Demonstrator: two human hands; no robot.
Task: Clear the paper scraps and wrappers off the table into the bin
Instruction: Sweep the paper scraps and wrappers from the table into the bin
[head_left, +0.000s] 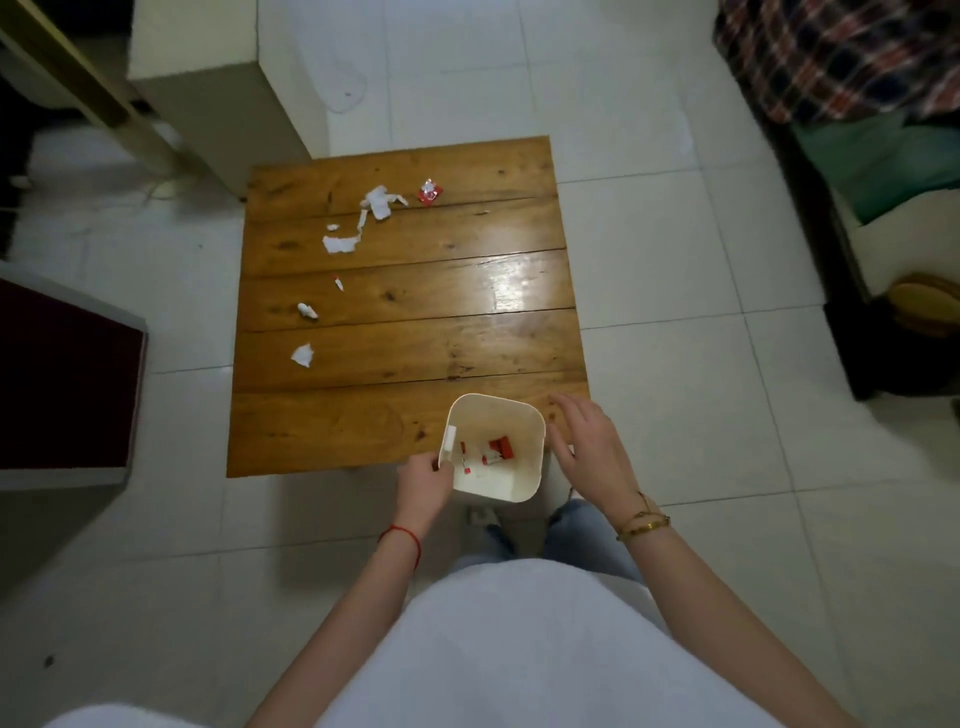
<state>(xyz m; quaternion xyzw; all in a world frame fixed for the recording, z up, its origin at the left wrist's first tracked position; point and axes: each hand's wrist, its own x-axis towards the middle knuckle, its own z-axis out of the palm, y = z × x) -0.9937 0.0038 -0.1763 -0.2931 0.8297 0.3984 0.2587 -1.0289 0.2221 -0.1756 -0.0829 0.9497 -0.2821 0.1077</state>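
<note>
A small cream bin (524, 431) hangs over the near edge of the wooden table (441, 332), with red and white wrappers inside. My left hand (423, 480) grips its left rim. Beside the bin's right side my right hand (587, 447) hovers, fingers spread and holding nothing. White paper scraps lie on the table's left half: a torn cluster (378, 201) at the far side, a strip (340, 243), a crumpled bit (307, 310) and a piece (302, 356) nearer me. A red wrapper (429, 192) lies at the far edge, and a tiny red-white scrap (338, 282) mid-left.
The low table stands on a white tiled floor. A cream cabinet (208, 78) is behind its far left corner, a dark red box (62, 374) to the left, and furniture with plaid cloth (841, 57) to the right. My legs are under the bin.
</note>
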